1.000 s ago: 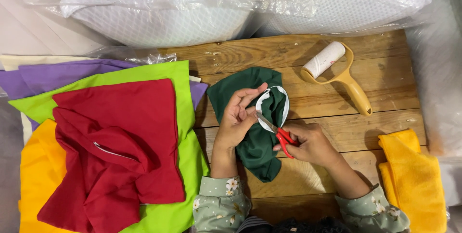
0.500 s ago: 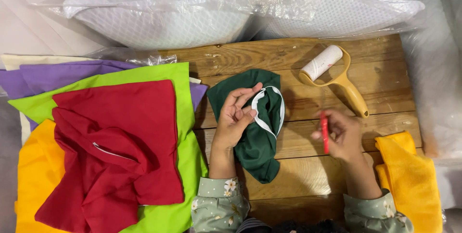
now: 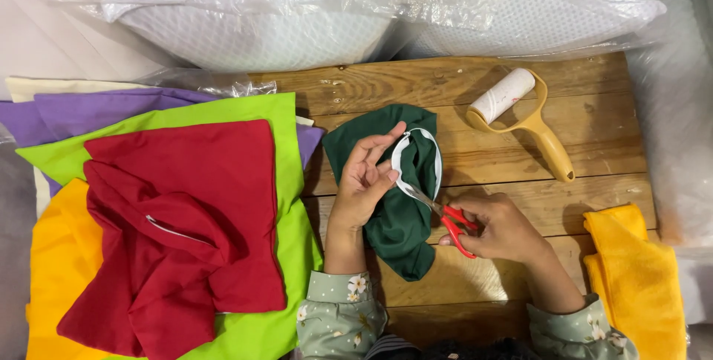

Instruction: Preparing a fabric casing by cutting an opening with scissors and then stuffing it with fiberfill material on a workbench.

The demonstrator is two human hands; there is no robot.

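A dark green cloth cover (image 3: 401,222) with a white zip edge (image 3: 416,159) lies bunched on the wooden table (image 3: 520,115). My left hand (image 3: 365,178) grips the cover at its left side, fingers pinching the white edge. My right hand (image 3: 501,228) holds red-handled scissors (image 3: 444,215), whose blades point up-left and touch the white edge beside my left fingers.
A yellow lint roller (image 3: 520,115) lies at the back right of the table. A red cover (image 3: 186,219) tops a pile of lime, purple and orange fabrics at left. A folded yellow cloth (image 3: 639,278) lies at right. Plastic-wrapped white pillows (image 3: 297,11) line the back.
Half a second ago my right hand was away to the right with the scissors held upright; it has come back left, and the blades meet the white edge again.
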